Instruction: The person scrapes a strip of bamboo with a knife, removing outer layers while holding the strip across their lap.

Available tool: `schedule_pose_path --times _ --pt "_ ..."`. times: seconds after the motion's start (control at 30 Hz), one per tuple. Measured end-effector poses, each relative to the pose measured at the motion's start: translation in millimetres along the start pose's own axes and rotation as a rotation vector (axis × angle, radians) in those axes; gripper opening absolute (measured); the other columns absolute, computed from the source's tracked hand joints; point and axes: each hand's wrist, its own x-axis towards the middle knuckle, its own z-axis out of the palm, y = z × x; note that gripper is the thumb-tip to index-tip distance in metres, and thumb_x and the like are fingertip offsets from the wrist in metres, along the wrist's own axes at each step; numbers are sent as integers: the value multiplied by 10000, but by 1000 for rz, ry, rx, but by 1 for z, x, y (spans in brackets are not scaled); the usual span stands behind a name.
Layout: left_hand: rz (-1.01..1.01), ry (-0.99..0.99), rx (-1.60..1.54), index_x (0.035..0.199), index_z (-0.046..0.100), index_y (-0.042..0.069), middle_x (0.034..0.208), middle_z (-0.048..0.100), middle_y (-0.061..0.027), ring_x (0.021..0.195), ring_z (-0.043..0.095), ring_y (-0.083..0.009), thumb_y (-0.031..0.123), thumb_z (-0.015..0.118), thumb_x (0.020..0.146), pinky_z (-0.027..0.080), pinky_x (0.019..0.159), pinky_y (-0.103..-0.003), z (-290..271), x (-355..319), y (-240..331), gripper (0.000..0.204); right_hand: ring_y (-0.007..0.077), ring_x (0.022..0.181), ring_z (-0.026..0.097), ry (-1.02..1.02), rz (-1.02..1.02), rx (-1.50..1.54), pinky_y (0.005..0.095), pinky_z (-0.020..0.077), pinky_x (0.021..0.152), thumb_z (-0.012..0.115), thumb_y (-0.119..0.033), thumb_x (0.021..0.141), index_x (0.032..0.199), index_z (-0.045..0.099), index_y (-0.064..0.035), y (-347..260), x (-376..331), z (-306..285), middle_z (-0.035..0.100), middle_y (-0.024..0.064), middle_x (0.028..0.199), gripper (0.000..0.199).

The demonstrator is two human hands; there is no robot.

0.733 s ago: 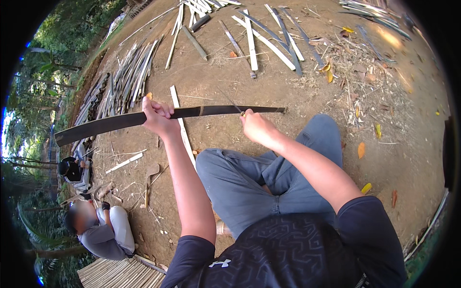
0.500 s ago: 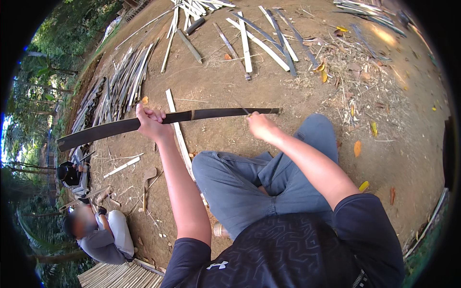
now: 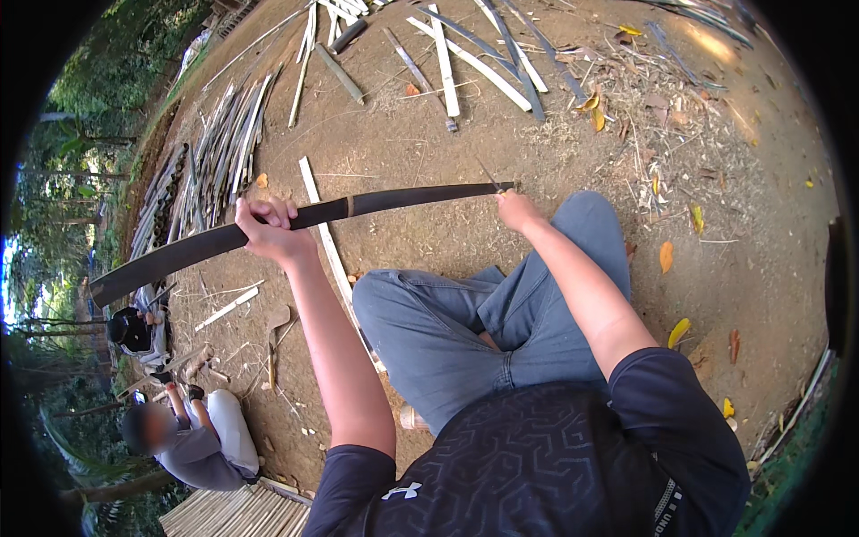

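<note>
A long dark split-bamboo strip (image 3: 394,199) with a pale node ring lies across in front of me, its left end lower than its right. My left hand (image 3: 270,231) is closed around the strip, left of the ring. Near the strip's right tip, my right hand (image 3: 521,211) is closed on the handle of a thin-bladed knife (image 3: 489,174). The blade points up and left, by the strip's edge; whether it touches cannot be made out. The knife's handle is mostly hidden in my fingers.
A pale bamboo strip (image 3: 324,228) lies on the dirt under the held one. Bundled strips (image 3: 219,152) are piled at left, and loose ones (image 3: 445,67) lie ahead. A tool with a broad head (image 3: 277,318) rests left, near two seated people (image 3: 201,438). Shavings (image 3: 662,125) cover ground right.
My right hand and the knife have moved right along the strip to its tip. The strip tilts more, its left end lower and its right end higher. My left hand keeps its grip.
</note>
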Motion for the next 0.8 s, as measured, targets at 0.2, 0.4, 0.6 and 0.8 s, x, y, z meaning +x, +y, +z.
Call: schedule_pose_path --times 0.2,0.4,0.6,0.8 --pt "18 149 57 647 394 139 531 283 38 458 277 -98 254 482 974 302 495 -285 -31 11 4 358 437 1064 629 -78 -224 -35 543 485 901 413 -388 1025 1181 528 -16 -26 -16 -3 672 233 1124 419" --pt "3 233 48 656 403 138 539 281 38 459 278 -101 275 498 969 298 499 -288 -43 10 -3 355 406 1089 635 -47 -89 -143 503 502 915 420 -367 1028 1244 530 -43 14 27 29 660 233 1163 405" --pt "22 266 83 675 396 131 559 284 28 487 279 -106 266 499 970 302 517 -301 -43 17 -10 341 373 1168 612 -85 -76 -156 469 500 955 437 -338 1022 1279 532 -16 19 29 31 620 223 1264 422" --pt "45 302 108 679 390 128 566 279 27 492 280 -111 246 498 968 299 517 -307 -47 11 -1 330 418 1081 641 -50 -91 -118 522 514 896 454 -392 1003 1214 530 -37 -22 -2 16 660 244 1150 420"
